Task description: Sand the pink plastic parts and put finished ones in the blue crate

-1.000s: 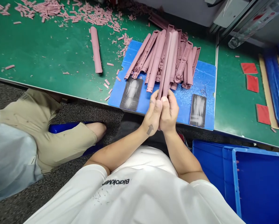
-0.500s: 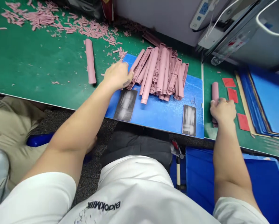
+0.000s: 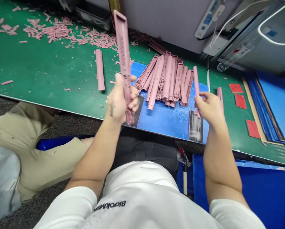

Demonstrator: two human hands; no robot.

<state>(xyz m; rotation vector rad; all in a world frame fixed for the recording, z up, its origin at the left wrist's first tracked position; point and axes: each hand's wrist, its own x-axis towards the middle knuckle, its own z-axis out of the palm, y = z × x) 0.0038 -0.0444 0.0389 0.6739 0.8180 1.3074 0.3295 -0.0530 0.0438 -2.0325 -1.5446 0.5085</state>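
So the left hand (image 3: pixel 120 100) has a long pink part (image 3: pixel 123 47), fingers curled around its lower portion, thumb on one side and fingertips on the other. It's up over the left edge of the blue board (image 3: pixel 161 119), hollow ribbed face turned to the camera. Long axis runs mostly up the view, away from the wearer, with the far end leaning a bit left and the near end down by the left dark pad (image 3: pixel 139 111). Right hand (image 3: pixel 210 108) is pinching a slimmer pink piece (image 3: pixel 196 78) between thumb and forefinger; can't really tell what the other fingers are doing. That one points away from the wearer too, top tipped slightly left, bottom end over the right dark pad (image 3: pixel 196 130). Between the hands there's a pink pile (image 3: pixel 166 78) on the board, pieces fanned out but mostly lengthwise away from the wearer. One loose pink tube (image 3: pixel 100 70) lies lengthwise on the green table (image 3: pixel 49 70), off to the left, well apart from the pile.
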